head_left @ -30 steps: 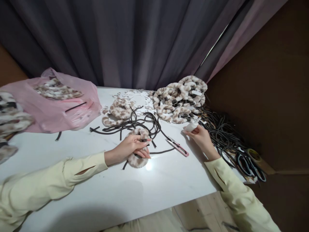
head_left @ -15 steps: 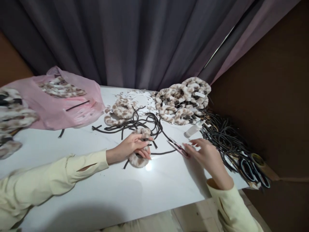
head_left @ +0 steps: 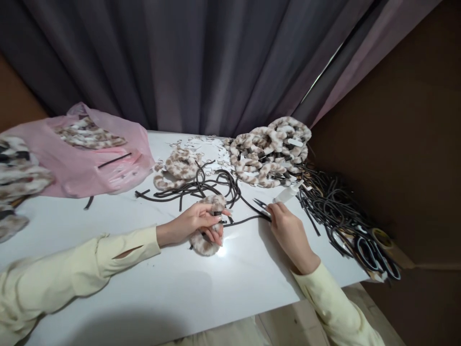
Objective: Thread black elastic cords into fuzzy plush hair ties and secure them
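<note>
My left hand (head_left: 190, 222) is closed round a fluffy white-and-brown plush ring (head_left: 205, 246), just above the white table (head_left: 173, 293). A short dark cord end sticks out between my fingers on the right side of the ring. To the right, my right hand (head_left: 290, 235) grips small scissors (head_left: 260, 203); their blades point left and away from me, slightly apart, while the handles are hidden in my fingers. A tangle of dark cords (head_left: 225, 179) lies just beyond my left hand, and one strand runs toward the scissors.
Several plush rings are heaped (head_left: 272, 149) at the back right. Beside them are a small white bottle (head_left: 286, 193) and a dark cord pile (head_left: 334, 197). A pink plastic bag (head_left: 90, 175) with plush pieces stands at left. Small metal clasps (head_left: 180, 142) lie near the curtain (head_left: 180, 67).
My right hand has closed on the scissors, which lay on the table before, and has moved left. The scissors have turned. My left hand still holds the plush ring in nearly the same place.
</note>
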Available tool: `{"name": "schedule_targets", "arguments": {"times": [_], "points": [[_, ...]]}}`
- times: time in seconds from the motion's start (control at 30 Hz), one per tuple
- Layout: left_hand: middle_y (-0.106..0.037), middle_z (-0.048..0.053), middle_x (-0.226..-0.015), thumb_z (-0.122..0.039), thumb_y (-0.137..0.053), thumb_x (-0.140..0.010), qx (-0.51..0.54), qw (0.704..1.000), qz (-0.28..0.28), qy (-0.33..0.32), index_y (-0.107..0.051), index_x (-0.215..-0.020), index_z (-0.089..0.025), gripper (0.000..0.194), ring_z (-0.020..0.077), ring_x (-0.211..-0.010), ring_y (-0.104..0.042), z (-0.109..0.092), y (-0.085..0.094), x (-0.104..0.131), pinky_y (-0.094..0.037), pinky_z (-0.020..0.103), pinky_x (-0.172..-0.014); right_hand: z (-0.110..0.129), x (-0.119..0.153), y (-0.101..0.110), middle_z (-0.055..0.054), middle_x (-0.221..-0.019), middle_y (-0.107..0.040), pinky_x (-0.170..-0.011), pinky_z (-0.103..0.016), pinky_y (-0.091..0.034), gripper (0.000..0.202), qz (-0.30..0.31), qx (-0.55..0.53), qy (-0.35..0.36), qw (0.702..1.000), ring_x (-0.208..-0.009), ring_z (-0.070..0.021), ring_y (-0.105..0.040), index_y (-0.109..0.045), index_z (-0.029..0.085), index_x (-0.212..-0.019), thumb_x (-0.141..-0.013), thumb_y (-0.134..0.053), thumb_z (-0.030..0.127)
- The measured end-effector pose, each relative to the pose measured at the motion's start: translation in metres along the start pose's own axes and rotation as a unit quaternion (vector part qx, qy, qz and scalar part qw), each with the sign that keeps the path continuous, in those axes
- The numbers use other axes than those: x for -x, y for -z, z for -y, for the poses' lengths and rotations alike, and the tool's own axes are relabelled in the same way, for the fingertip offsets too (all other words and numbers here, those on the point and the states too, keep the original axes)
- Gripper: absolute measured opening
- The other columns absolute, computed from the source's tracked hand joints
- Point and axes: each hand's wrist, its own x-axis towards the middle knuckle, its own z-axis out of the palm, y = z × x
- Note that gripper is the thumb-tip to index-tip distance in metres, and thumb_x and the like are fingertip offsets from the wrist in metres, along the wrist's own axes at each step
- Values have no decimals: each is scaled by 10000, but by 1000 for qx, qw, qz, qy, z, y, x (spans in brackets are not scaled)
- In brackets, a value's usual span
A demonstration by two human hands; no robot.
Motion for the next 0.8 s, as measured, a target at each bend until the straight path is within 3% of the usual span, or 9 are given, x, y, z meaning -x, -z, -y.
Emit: {"name": "schedule_targets", "arguments": {"times": [0.07, 0.17, 0.23, 0.37, 0.53, 0.8], "points": [[-651, 60, -701, -307, -576, -826, 3, 1000, 0, 2, -546, -1116, -107, 353, 171, -605, -673, 0, -1, 0, -504, 220, -550, 5, 9, 9, -44, -664, -568, -566, -263, -380, 200, -20, -187, -62, 980, -585, -155, -525, -571, 155, -814, -878, -404, 243], [-648, 57, -703, -309, -590, -819, 12, 1000, 5, 3, -549, -1124, -107, 369, 161, -592, -670, -1, -1, 0, -499, 207, -538, 24, 27, 20, 3, -575, -528, -472, -236, -357, 274, 13, -437, -161, 885, -470, -110, -440, -583, 167, -862, -829, -503, 428], [-643, 53, -694, -316, -599, -812, 26, 1000, 16, 1, -550, -1125, -106, 380, 161, -586, -668, 0, 1, 0, -501, 209, -535, 41, 37, 20, -5, -628, -561, -435, -218, -330, 320, 42, -509, -216, 832, -469, -90, -418, -603, 167, -842, -739, -611, 470], [-635, 50, -678, -325, -617, -797, 64, 997, 40, -1, -556, -1103, -108, 380, 166, -583, -665, 2, 5, -1, -515, 223, -541, 67, 41, 10, -19, -656, -594, -475, -216, -369, 371, 108, -567, -272, 770, -545, -102, -473, -648, 137, -719, -518, -795, 413], [-636, 52, -671, -322, -610, -802, 75, 995, 63, 3, -560, -1113, -103, 383, 157, -568, -654, 3, 8, -1, -513, 225, -539, 75, 41, 0, -2, -568, -547, -427, -206, -324, 340, 113, -597, -295, 738, -490, -72, -409, -689, 117, -732, -571, -778, 402], [-646, 59, -676, -340, -618, -794, 67, 994, 90, 10, -563, -1121, -113, 401, 162, -527, -643, 4, 7, 1, -502, 237, -508, 80, 39, 4, 12, -489, -518, -405, -201, -334, 314, 126, -625, -304, 708, -465, -75, -413, -706, 122, -690, -549, -790, 390]]}}
